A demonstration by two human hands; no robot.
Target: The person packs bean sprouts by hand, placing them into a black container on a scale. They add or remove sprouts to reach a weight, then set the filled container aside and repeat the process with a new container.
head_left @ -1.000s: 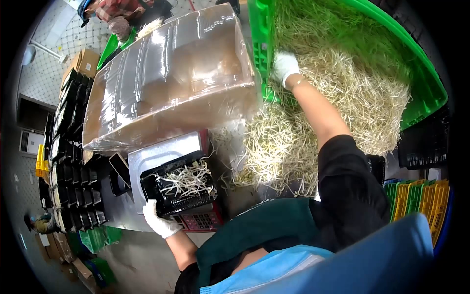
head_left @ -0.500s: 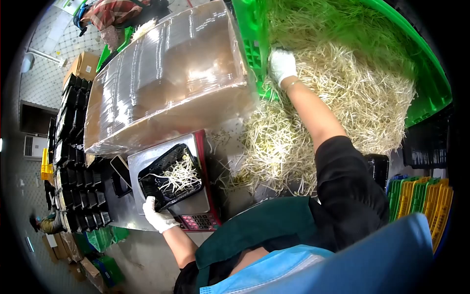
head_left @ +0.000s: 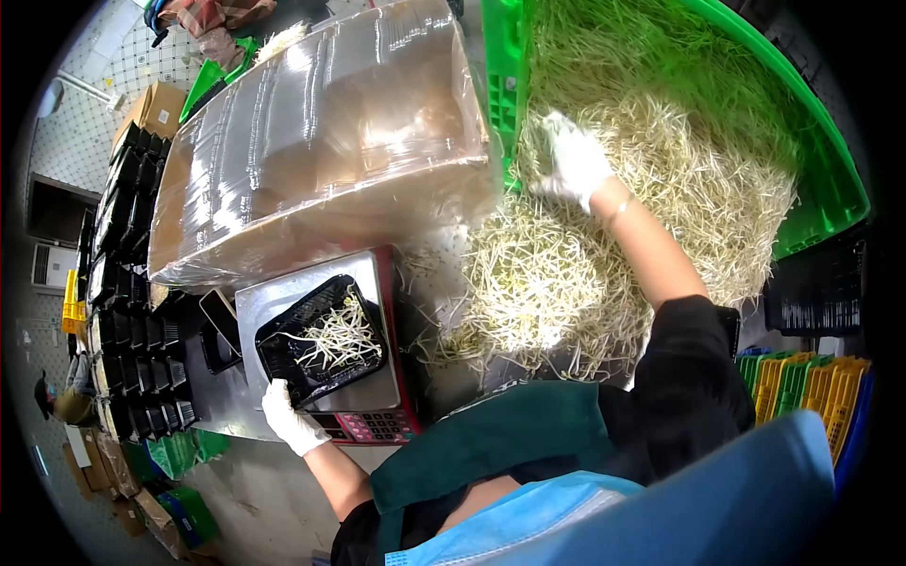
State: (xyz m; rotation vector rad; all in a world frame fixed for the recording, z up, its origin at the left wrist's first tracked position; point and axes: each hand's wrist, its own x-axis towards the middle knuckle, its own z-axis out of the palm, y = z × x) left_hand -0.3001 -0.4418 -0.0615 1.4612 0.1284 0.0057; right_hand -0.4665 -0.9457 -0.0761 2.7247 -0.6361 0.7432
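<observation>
My left hand [head_left: 288, 422], in a white glove, grips the near corner of a black plastic tray [head_left: 321, 341] that rests on the steel plate of a weighing scale [head_left: 377, 283]. A small heap of bean sprouts lies in the tray. My right hand [head_left: 573, 162], also gloved, reaches into the big pile of bean sprouts [head_left: 604, 245] spilling from a tilted green crate [head_left: 821, 160]. Its fingers are curled around a tuft of sprouts.
A large plastic-wrapped bundle [head_left: 321, 141] of clear packaging lies behind the scale. Stacks of empty black trays [head_left: 132, 311] line the left side. Coloured crates [head_left: 802, 377] stand at the right. Another person [head_left: 208, 19] works at the far top left, and cardboard boxes [head_left: 156, 108] sit nearby.
My right hand moved from the crate's left wall rightward and down into the sprout pile. The tray settled onto the scale plate, with my left hand still at its corner.
</observation>
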